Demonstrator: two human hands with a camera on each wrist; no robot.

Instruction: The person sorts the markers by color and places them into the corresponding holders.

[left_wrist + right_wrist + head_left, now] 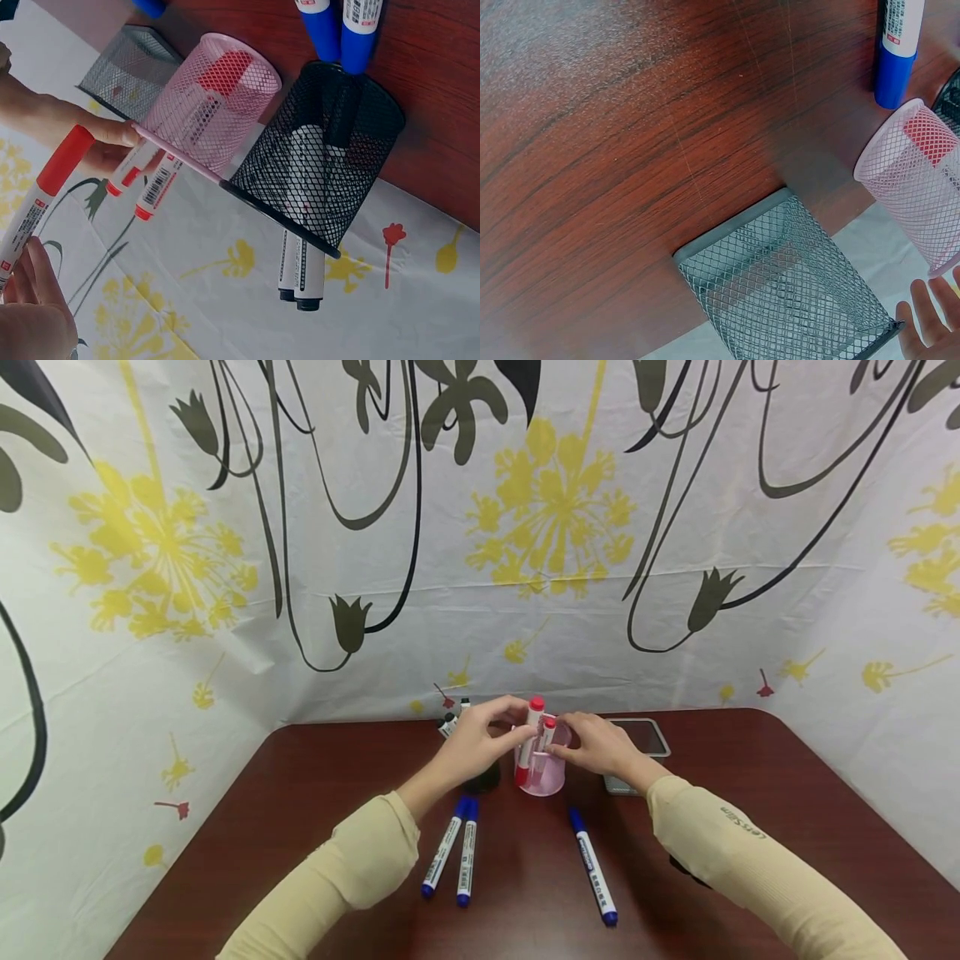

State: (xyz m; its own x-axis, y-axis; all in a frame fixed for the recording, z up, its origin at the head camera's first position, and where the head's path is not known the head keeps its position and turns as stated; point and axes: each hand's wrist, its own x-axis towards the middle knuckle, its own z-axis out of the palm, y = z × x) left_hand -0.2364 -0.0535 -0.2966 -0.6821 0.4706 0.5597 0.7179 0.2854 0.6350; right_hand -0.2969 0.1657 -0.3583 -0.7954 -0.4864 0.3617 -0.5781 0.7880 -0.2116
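My left hand (pixel 480 739) pinches a red-capped whiteboard marker (pixel 528 739), held upright in front of the pink mesh pen cup (pixel 553 781). In the left wrist view this marker (pixel 41 191) stands apart from the cup, red cap toward it. Two more red markers (pixel 161 184) stand inside the pink cup, white barrels rising past its rim. My right hand (pixel 600 743) grips the pink cup at its rim from the right, thumb in front and fingers behind. In the right wrist view, its fingers (pixel 926 311) are right at the rim.
Left of the pink cup stands a black mesh cup (pixel 352 172) with black markers (pixel 307 274) in it. A grey square mesh cup (pixel 780 277) stands on the right. Nearer on the brown table (pixel 337 827) lie two blue markers (pixel 467 860) at left and one blue marker (pixel 594 868) at right.
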